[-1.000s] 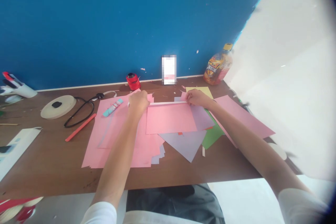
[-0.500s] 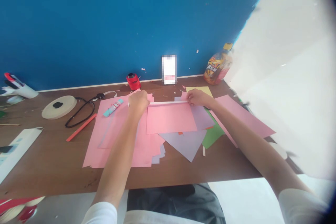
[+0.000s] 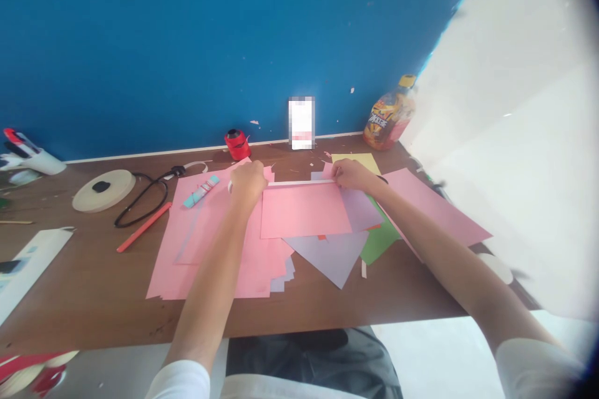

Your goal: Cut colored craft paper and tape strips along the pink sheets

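A narrow white strip point(image 3: 302, 183), which looks like tape, runs along the far edge of a small pink sheet of paper point(image 3: 306, 212). At its left end, my left hand point(image 3: 249, 181) is closed on the strip, with a bit of white showing beyond the fingers. My right hand point(image 3: 349, 174) pinches the strip's other end near the sheet's far right corner. Larger pink sheets point(image 3: 210, 274) lie under my left forearm. Lilac paper point(image 3: 332, 255) and green paper point(image 3: 381, 237) stick out beneath the small sheet.
A glue stick point(image 3: 201, 191) lies on the pink stack. Leftward are a red utility knife-like stick point(image 3: 144, 227), a black cable point(image 3: 140, 219) and a white tape roll point(image 3: 116, 190). Along the wall stand a red spool point(image 3: 238, 146), a phone point(image 3: 302, 123) and a drink bottle point(image 3: 388, 115).
Both hands stay at the ends of the white strip, with only a very slight shift. The small pink sheet has not visibly moved.
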A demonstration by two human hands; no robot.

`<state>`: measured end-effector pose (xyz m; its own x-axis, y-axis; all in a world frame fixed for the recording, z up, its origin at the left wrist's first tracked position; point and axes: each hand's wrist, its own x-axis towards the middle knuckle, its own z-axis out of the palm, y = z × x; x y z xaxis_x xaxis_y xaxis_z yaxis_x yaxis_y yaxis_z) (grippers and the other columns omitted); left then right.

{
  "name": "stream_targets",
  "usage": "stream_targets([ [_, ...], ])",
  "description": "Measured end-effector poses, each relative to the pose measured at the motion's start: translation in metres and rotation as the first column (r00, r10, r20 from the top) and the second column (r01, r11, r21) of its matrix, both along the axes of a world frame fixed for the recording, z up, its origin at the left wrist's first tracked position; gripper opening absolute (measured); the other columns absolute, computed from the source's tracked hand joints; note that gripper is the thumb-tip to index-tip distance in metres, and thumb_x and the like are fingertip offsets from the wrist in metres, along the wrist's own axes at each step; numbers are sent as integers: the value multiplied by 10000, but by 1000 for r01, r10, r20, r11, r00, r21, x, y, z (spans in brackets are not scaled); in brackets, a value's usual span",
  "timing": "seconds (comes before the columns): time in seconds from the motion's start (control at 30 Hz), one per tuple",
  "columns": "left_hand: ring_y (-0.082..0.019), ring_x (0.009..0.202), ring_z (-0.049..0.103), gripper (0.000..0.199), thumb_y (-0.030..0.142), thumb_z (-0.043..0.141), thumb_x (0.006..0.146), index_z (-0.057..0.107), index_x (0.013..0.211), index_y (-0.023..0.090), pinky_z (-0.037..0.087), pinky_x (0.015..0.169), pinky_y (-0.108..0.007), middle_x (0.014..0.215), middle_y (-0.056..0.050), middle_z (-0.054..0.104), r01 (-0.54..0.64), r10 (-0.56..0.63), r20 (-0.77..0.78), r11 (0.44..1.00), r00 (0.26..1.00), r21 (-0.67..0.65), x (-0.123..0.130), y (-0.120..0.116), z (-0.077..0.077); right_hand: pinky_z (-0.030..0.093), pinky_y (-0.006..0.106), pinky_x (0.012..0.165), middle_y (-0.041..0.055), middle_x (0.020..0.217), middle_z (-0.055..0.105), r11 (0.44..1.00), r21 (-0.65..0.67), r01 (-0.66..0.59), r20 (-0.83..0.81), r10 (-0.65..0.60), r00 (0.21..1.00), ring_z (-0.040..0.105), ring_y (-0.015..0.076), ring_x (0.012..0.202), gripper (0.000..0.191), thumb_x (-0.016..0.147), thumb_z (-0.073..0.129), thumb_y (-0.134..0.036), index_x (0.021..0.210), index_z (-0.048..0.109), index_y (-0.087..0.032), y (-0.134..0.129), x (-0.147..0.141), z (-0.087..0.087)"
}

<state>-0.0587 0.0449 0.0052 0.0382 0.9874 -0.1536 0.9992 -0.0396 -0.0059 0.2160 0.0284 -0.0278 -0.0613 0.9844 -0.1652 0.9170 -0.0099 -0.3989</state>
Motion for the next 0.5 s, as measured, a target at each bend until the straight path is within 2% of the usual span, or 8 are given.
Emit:
stream_targets([
  [0.17,-304,975,675,296,206,538,827,692,1074,150,504,746,-343,1057,-189,713,33,-29,-95,999,995,39,4,-3,-1,409,256,672,86,994,733,999,39,-17,66,14,998,655,213,910,238,714,565,-36,873,683,-168,1,-2,-4],
  [0.5,-312,985,675,290,241,552,830,691,1069,152,511,759,-350,1076,-189,708,36,-31,-84,998,996,56,1,-2,-4,389,284,691,95,978,720,994,106,-39,126,26,992,643,249,934,255,742,559,-50,931,667,-183,3,-3,-21],
])
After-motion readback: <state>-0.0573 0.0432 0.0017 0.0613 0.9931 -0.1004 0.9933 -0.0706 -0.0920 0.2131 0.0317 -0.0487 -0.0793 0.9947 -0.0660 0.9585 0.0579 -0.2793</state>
